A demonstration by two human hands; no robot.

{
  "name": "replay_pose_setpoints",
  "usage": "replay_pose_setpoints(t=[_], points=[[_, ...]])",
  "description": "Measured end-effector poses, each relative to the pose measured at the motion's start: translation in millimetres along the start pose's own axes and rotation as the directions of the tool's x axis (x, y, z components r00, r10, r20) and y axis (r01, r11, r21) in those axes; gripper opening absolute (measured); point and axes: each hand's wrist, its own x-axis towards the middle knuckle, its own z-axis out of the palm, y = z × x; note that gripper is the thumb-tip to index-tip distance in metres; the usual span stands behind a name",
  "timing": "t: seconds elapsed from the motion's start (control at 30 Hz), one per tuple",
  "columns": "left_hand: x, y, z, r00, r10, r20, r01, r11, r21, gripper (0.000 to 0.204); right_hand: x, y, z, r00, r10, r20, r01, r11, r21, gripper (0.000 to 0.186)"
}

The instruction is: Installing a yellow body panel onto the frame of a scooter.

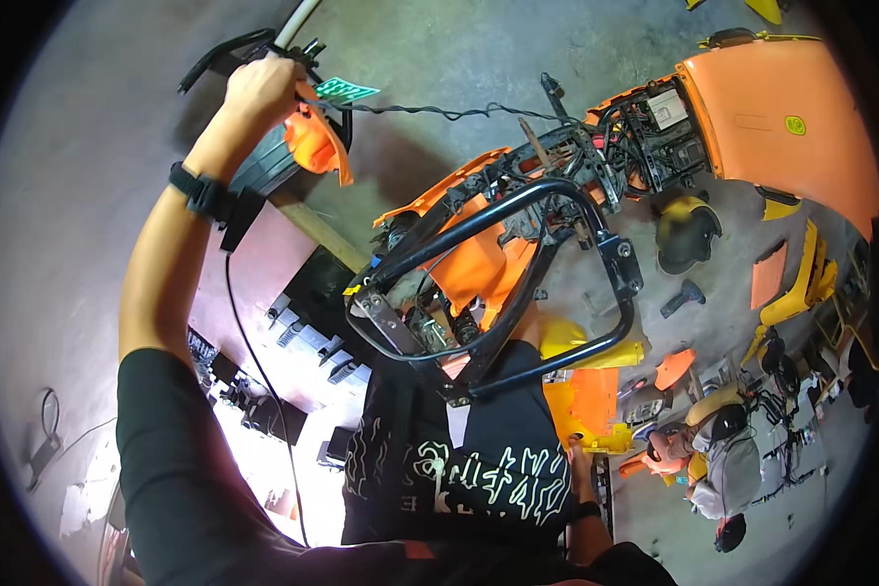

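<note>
My left hand (264,88) is raised at the upper left, closed in a fist beside the end of a pale tube (297,21). What the fingers grip is hidden. Around it are an orange plastic part (314,142), a green plate (345,91) and black brackets. A twisted black cable (449,112) runs from there to a partly stripped scooter (596,146), its black tubular frame (498,217) bare. Low and to the right, my right hand (580,471) grips the lower edge of an orange and yellow plastic panel (586,400); its fingers are partly hidden.
A large orange body panel (781,122) covers the scooter's right end. Yellow panels (806,278), a black and yellow rounded part (687,234) and orange pieces lie on the floor. At lower right another person (725,479) is among parts. Black equipment (273,415) stands at lower left.
</note>
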Motion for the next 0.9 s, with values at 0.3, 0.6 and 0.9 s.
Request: replay_pose_setpoints(t=[0.3,0.6,0.9], points=[[-124.6,58.5,-35.2,0.96,-0.056,0.274,0.022,0.992,0.126,0.009,6.6,14.5,-3.2,0.996,-0.079,0.041,0.068,0.972,0.224,0.05],[-194.0,117.6,1.4,0.765,0.068,0.641,-0.049,0.998,-0.047,0.014,11.0,25.6,-32.1,0.997,-0.059,0.045,0.053,0.991,0.121,0.049],[-187.1,140.0,17.4,0.525,0.078,0.848,0.082,0.987,-0.141,0.03,10.9,-21.9,-15.2,0.989,-0.122,0.079,0.109,0.983,0.147,0.047]])
